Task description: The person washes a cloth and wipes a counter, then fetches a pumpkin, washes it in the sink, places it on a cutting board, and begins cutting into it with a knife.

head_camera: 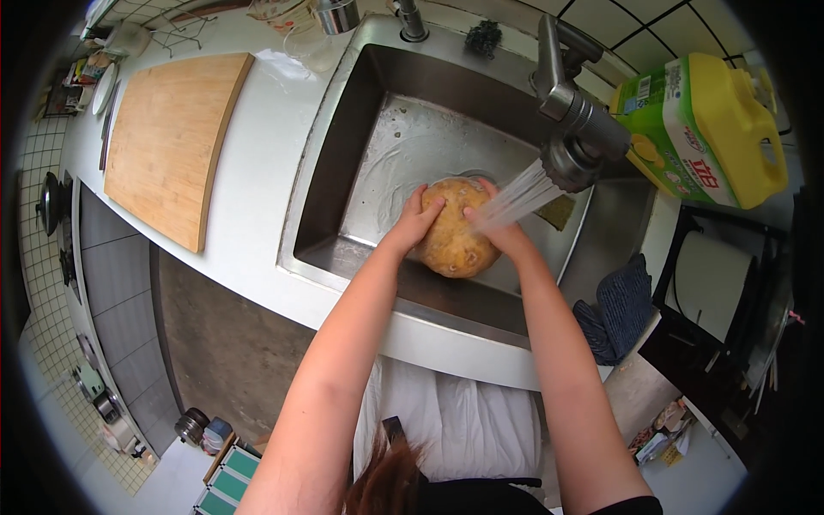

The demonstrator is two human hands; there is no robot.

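Observation:
A large, round, yellow-brown root vegetable or melon (457, 241) with rough skin is between my two hands, inside the stainless steel sink (399, 161). My left hand (415, 222) holds its left side, thumb on top. On its right side is my right hand (499, 222), partly hidden behind the spray. Water runs from the grey pull-out faucet head (573, 161) onto my right hand and the vegetable. The underside of the vegetable is out of sight. A flat green-brown scouring pad (557, 212) lies in the sink just right of my right hand.
Left of the sink, a wooden cutting board (174, 145) lies on the white counter (257, 225). A yellow detergent jug (708, 135) stands at the right behind the faucet. A dark blue cloth (621, 309) hangs by the right corner. A dark scrubber (483, 38) rests on the back rim.

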